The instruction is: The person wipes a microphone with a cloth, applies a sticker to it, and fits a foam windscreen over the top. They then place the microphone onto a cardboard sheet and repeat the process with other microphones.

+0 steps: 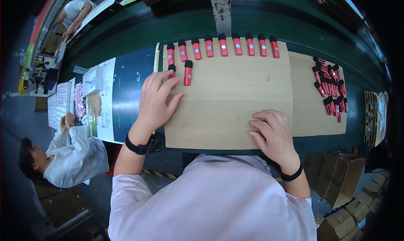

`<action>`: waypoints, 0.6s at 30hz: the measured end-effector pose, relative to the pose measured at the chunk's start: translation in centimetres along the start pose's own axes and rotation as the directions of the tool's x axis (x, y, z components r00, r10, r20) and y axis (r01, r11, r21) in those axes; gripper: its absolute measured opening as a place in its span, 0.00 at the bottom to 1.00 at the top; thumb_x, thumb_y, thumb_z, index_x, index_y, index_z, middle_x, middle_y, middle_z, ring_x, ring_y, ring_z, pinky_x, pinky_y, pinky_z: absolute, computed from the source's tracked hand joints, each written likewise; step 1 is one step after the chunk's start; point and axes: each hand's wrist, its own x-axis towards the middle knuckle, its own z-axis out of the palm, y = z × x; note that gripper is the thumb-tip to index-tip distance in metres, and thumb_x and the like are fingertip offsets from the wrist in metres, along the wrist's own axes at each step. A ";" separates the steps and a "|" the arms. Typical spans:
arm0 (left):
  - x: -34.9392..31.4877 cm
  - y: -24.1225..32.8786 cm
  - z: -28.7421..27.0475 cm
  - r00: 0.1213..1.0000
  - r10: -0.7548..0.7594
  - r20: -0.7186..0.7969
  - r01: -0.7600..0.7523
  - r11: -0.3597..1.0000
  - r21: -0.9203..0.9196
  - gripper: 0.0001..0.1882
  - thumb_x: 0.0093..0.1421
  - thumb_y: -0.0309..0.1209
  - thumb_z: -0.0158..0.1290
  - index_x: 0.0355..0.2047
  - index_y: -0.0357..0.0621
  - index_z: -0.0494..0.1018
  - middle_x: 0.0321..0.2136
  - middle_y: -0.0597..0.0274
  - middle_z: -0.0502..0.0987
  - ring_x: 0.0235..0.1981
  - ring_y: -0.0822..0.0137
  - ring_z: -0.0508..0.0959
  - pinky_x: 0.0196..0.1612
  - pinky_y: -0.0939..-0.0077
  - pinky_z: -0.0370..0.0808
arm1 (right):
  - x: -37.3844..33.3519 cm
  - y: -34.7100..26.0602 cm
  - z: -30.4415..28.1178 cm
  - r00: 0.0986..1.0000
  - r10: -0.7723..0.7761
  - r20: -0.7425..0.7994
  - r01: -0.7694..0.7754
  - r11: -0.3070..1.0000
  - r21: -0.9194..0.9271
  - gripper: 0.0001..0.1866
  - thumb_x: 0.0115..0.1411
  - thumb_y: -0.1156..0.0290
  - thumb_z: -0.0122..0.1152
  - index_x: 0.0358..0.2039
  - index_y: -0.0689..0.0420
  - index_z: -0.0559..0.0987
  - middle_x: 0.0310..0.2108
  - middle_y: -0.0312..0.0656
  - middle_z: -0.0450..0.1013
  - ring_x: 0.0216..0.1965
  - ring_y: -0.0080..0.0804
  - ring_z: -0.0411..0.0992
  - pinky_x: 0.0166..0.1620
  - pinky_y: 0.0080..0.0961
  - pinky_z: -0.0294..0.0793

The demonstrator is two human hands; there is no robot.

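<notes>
On a cardboard sheet [219,114] in front of me lies a row of small red sticks with black tops, several bearing a pale round spot, such as the one [223,47] in the middle. Below the row's left end are two more: a free-lying red stick [188,74] and a partly covered red stick [171,68]. My left hand [156,97] reaches over the covered one; its fingertips lie at or on it, with the thumb stretched apart. Loosely bent, my right hand [272,131] rests over the sheet's right part, fingers apart and holding nothing.
A second cardboard piece [317,121] on the right carries a heap of similar red sticks [330,83]. The green bench [269,22] runs behind. At the left, a person [71,156] works beside a white box [92,81]. Cartons [334,178] stand low at the right.
</notes>
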 end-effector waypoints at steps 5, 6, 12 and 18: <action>-1.7 1.7 -1.4 0.999 -0.050 0.017 0.051 0.999 -0.016 0.22 0.48 0.26 0.63 0.46 0.42 0.73 0.49 0.52 0.72 0.51 0.47 0.70 0.56 0.55 0.66 | -0.1 0.1 0.0 1.000 -0.003 -0.004 0.003 1.000 0.005 0.13 0.46 0.74 0.68 0.35 0.57 0.78 0.40 0.41 0.73 0.45 0.43 0.70 0.49 0.37 0.68; -1.9 2.2 -1.6 0.998 -0.060 0.019 0.061 0.998 -0.034 0.22 0.48 0.26 0.63 0.46 0.42 0.73 0.49 0.52 0.72 0.50 0.47 0.71 0.56 0.55 0.66 | -0.2 0.1 -0.1 1.000 0.001 -0.007 -0.001 1.000 0.004 0.13 0.46 0.74 0.68 0.35 0.57 0.78 0.40 0.41 0.73 0.45 0.43 0.70 0.49 0.37 0.68; -1.2 3.4 -3.9 0.999 0.003 0.053 -0.002 1.000 -0.026 0.19 0.48 0.26 0.62 0.43 0.41 0.75 0.45 0.54 0.74 0.48 0.49 0.72 0.54 0.56 0.68 | -0.3 0.1 -0.1 1.000 -0.019 -0.013 0.019 1.000 0.005 0.13 0.47 0.74 0.68 0.35 0.57 0.78 0.41 0.40 0.72 0.46 0.43 0.69 0.50 0.37 0.67; 4.1 1.0 -4.8 0.965 0.228 0.132 -0.240 0.968 0.076 0.16 0.48 0.24 0.61 0.40 0.41 0.76 0.41 0.57 0.76 0.46 0.54 0.74 0.51 0.61 0.70 | -0.3 0.3 -0.3 0.999 -0.036 0.007 0.036 0.999 0.002 0.12 0.48 0.72 0.67 0.35 0.56 0.78 0.41 0.39 0.72 0.46 0.41 0.69 0.51 0.36 0.67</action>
